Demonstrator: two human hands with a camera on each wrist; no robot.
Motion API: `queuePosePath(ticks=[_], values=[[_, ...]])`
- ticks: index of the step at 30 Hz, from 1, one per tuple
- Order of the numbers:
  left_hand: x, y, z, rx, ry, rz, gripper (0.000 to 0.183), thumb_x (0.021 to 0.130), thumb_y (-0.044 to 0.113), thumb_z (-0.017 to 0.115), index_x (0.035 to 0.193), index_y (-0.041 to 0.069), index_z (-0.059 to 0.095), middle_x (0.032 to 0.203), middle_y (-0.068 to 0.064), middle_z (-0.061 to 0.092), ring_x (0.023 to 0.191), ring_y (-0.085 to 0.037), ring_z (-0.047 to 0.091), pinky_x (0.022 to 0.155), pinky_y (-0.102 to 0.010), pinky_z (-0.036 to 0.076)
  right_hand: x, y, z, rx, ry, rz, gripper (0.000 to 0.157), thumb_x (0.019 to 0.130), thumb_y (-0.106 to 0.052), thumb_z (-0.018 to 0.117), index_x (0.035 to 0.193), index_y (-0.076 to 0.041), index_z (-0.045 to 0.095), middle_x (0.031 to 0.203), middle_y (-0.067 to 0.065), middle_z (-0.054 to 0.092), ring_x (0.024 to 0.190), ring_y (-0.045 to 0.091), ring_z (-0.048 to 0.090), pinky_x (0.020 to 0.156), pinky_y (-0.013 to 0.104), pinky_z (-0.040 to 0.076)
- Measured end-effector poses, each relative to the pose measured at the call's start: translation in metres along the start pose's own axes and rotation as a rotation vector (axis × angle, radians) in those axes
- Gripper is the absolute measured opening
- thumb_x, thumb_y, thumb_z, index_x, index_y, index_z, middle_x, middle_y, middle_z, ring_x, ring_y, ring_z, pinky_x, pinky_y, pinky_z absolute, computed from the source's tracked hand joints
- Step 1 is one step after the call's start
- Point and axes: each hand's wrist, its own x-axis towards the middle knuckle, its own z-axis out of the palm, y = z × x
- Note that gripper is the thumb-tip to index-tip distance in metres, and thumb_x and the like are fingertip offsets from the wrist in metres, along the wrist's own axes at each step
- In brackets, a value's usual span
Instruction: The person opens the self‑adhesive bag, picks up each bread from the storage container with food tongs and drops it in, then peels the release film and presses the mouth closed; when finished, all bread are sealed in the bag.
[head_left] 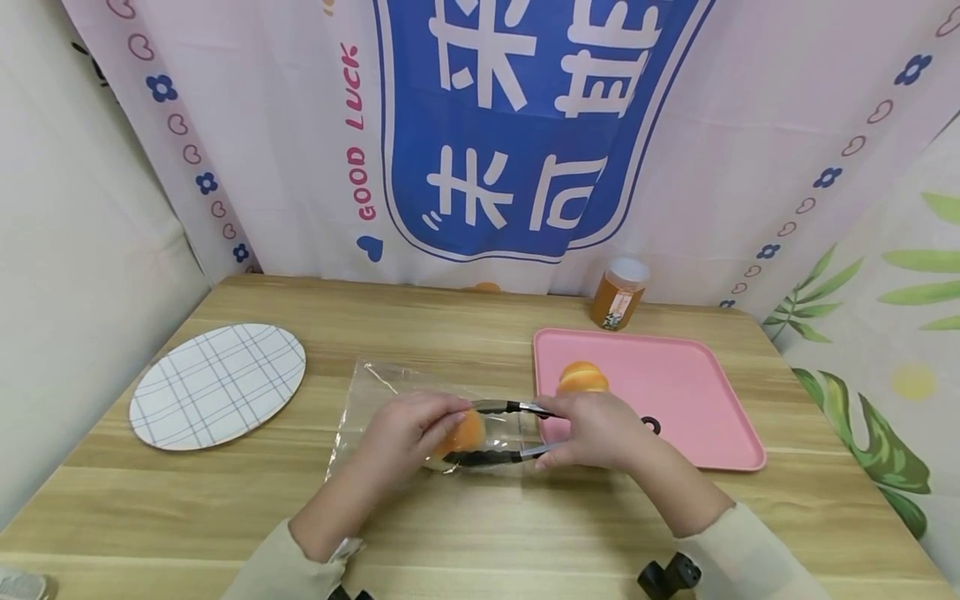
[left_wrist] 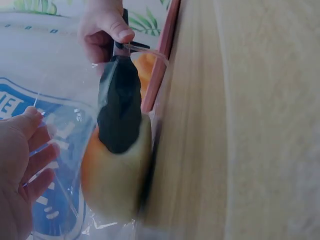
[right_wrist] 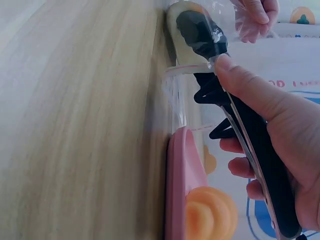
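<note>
On the wooden surface [head_left: 480, 533], the round checked plate [head_left: 217, 387] lies at 9 o'clock from a bun [head_left: 470, 432] that sits inside the clear bag [head_left: 375, 390], whose film my left grip [head_left: 408, 429] pinches near the bun. The black tongs [left_wrist: 120, 105] reach in through the bag's mouth from 3 o'clock, their heads on either side of the bun, and my right grip [head_left: 597, 427] is clamped round their handles. At the bun's 2 o'clock a second bun [head_left: 582, 377] rests on the pink tray [head_left: 667, 387], and the jar [head_left: 619, 295] stands just past the tray's rim, toward 12 o'clock.
</note>
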Motion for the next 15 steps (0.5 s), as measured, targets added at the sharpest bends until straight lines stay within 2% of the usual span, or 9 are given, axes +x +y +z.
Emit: queuePosePath(ticks=[5, 9, 12, 15], values=[[-0.002, -0.003, -0.002, -0.102, -0.017, -0.095, 0.014, 0.091, 0.017, 0.068, 0.103, 0.015, 0.075, 0.100, 0.004, 0.076, 0.089, -0.011, 0.070, 0.080, -0.027, 0.059, -0.003, 0.013, 0.003, 0.141, -0.021, 0.040, 0.074, 0.067, -0.056, 0.084, 0.132, -0.027, 0.062, 0.120, -0.004, 0.070, 0.108, 0.017, 0.065, 0.092, 0.046, 0.054], [-0.004, -0.004, -0.003, -0.182, -0.049, -0.167, 0.015, 0.092, 0.020, 0.067, 0.105, 0.018, 0.073, 0.104, 0.008, 0.074, 0.092, -0.006, 0.067, 0.081, -0.023, 0.058, -0.004, 0.022, 0.003, 0.208, -0.023, 0.050, 0.070, 0.068, -0.052, 0.085, 0.130, -0.027, 0.064, 0.120, -0.005, 0.070, 0.106, 0.015, 0.063, 0.093, 0.046, 0.053], [-0.005, -0.005, -0.001, -0.197, -0.052, -0.143, 0.014, 0.091, 0.018, 0.068, 0.104, 0.018, 0.074, 0.104, 0.008, 0.074, 0.092, -0.006, 0.066, 0.078, -0.022, 0.058, -0.004, 0.023, 0.001, 0.215, -0.029, 0.055, 0.069, 0.069, -0.053, 0.084, 0.129, -0.028, 0.064, 0.122, -0.006, 0.069, 0.106, 0.014, 0.063, 0.094, 0.046, 0.053], [-0.004, -0.005, 0.003, -0.173, -0.032, -0.065, 0.014, 0.089, 0.015, 0.070, 0.102, 0.013, 0.075, 0.100, 0.003, 0.076, 0.085, -0.006, 0.066, 0.072, -0.019, 0.057, -0.004, 0.020, -0.001, 0.203, -0.036, 0.061, 0.069, 0.069, -0.054, 0.083, 0.129, -0.026, 0.064, 0.122, -0.006, 0.069, 0.105, 0.014, 0.064, 0.093, 0.046, 0.053]])
